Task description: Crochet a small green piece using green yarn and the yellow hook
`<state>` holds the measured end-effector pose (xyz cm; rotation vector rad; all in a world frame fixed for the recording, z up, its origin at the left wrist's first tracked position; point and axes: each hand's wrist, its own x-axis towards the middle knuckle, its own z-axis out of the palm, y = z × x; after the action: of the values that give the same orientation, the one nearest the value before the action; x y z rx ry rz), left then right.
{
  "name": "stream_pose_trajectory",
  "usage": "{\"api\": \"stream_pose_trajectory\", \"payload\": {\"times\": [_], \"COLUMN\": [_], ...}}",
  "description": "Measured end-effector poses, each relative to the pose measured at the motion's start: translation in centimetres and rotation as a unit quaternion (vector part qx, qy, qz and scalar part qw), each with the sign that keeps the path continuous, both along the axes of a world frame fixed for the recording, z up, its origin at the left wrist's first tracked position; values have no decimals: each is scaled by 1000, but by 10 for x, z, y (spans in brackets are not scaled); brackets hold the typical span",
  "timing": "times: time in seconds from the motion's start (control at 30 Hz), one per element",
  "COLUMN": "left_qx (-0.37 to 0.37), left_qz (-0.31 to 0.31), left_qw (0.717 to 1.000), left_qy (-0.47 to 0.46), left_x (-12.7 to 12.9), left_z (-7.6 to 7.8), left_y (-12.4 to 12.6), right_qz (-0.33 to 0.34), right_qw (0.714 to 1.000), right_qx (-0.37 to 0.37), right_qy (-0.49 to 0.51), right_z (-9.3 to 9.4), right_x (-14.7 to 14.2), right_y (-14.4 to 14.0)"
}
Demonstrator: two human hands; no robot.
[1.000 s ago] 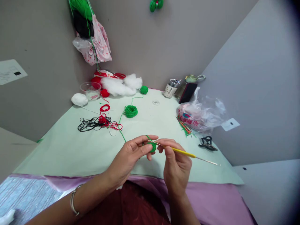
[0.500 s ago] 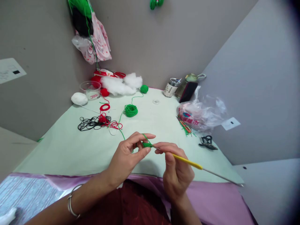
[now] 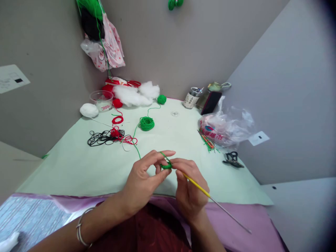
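Between the thumb and fingers of my left hand (image 3: pixel 143 178) is a small green crochet piece (image 3: pixel 166 166). Green yarn runs over the raised left index finger and trails back to a loose green yarn coil (image 3: pixel 147 123) on the table. My right hand (image 3: pixel 193 187) grips a crochet hook (image 3: pixel 197 185) by its yellow handle, its metal shaft slanting down to the right. The hook's working tip meets the green piece, though the fingers hide it. Both hands nearly touch at the piece, above the table's front edge.
Tangled black yarn (image 3: pixel 101 138) and red yarn (image 3: pixel 117 120) lie at left, near a white yarn ball (image 3: pixel 89 110) and clear tub (image 3: pixel 102 101). White stuffing (image 3: pixel 133 95) sits behind. At right are a plastic bag (image 3: pixel 225 127), a black hair clip (image 3: pixel 232 160) and a pen can (image 3: pixel 192 98).
My right hand has moved slightly left and turned, so the hook now slopes more steeply downward. The green piece has tilted in my left fingers, which stay nearly in place.
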<state>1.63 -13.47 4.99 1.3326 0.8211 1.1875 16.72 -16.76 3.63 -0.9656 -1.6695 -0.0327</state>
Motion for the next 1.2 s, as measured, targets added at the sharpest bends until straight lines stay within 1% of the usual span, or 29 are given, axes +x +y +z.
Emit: {"api": "stream_pose_trajectory", "payload": {"times": [0.03, 0.1, 0.17, 0.23, 0.33, 0.4, 0.47, 0.53, 0.6, 0.7, 0.77, 0.8, 0.83, 0.9, 0.93, 0.97, 1.0, 1.03, 1.1, 1.13, 1.2], "left_qx": [-7, -39, -82, -114, -133, -130, -125, -115, -98, -51, -28, -35, -60, -153, -203, -244, -270, -281, -269, -255, -222], "left_qz": [-8, -34, -63, -82, -85, -79, -70, -62, -51, -19, 1, 3, -5, -54, -86, -115, -137, -144, -139, -136, -129], "left_qw": [1000, 999, 994, 989, 985, 986, 988, 990, 994, 999, 1000, 999, 998, 983, 969, 953, 939, 933, 935, 940, 952], "left_qy": [-4, -14, -31, -51, -68, -66, -56, -43, -27, -5, -6, -16, -34, -86, -115, -140, -161, -175, -183, -180, -168], "left_x": [0, 0, -3, -5, -7, -8, -9, -9, -9, -7, -4, -2, -1, -1, -2, -3, -5, -6, -8, -8, -7], "left_z": [-1, -1, 0, 1, 2, 3, 5, 6, 7, 5, 3, 2, 2, 2, 2, 3, 3, 4, 5, 5, 5], "left_y": [-1, -2, -2, 0, 1, 2, 2, 2, 2, 0, -1, -2, -1, 1, 3, 6, 8, 10, 13, 13, 11], "right_qz": [-5, -9, 2, 29, 69, 82, 88, 87, 67, 30, 13, -2, -25, -70, -80, -78, -64, -40, 16, 41, 72], "right_qw": [1000, 999, 990, 970, 941, 931, 927, 933, 949, 980, 996, 999, 999, 994, 994, 996, 998, 996, 979, 969, 960], "right_qx": [7, 0, -38, -82, -130, -142, -148, -153, -148, -111, -66, -38, -8, 37, 43, 36, 19, -8, -58, -78, -104], "right_qy": [-5, 38, 132, 226, 304, 325, 332, 315, 272, 161, 56, 5, -39, -79, -68, -35, 15, 74, 193, 232, 249], "right_z": [0, 0, 0, 1, 2, 3, 3, 5, 6, 5, 0, -3, -7, -14, -15, -14, -13, -10, -2, 1, 5], "right_x": [0, -1, -1, 0, 1, 2, 2, 3, 4, 5, 5, 4, 3, 2, 1, 1, 1, 1, 1, 1, 1], "right_y": [0, 0, 0, 0, 2, 4, 5, 3, 0, -5, -6, -6, -6, -5, -4, -4, -3, -2, 1, 2, 5]}}
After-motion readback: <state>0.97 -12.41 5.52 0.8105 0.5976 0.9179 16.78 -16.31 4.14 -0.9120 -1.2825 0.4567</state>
